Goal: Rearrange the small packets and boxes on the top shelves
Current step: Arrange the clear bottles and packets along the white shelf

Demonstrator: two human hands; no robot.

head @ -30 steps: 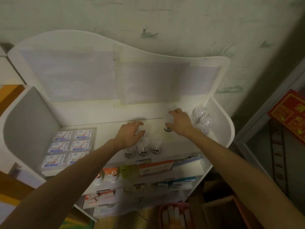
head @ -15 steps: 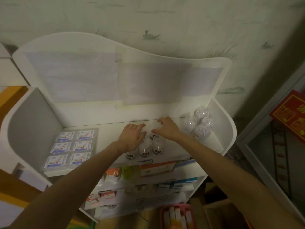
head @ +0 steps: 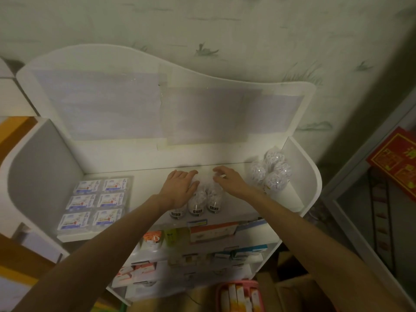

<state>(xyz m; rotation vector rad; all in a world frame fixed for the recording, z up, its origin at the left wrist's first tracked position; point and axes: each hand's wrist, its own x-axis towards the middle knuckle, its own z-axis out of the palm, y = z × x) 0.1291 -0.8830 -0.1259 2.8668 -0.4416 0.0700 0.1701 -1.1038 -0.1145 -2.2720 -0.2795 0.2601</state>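
On the white top shelf (head: 148,185) stands a row of three clear round packets (head: 198,202) with dark bases, near the front edge. My left hand (head: 180,188) lies flat over the left packets, fingers together. My right hand (head: 227,181) hovers just behind and right of the row, fingers spread and curled, touching the rightmost packet's top. A heap of several similar clear packets (head: 271,174) sits in the shelf's right corner. Several flat blue-and-white boxes (head: 99,200) lie in a grid at the left.
Lower shelves (head: 211,235) hold orange, green and blue boxes. A pink basket (head: 238,293) with cartons stands on the floor below. The shelf's curved side walls (head: 301,167) close it left and right. A red sign (head: 396,161) hangs at the far right.
My right hand has come left from the heap in the right corner to the row of three packets. My left hand stays on the row.
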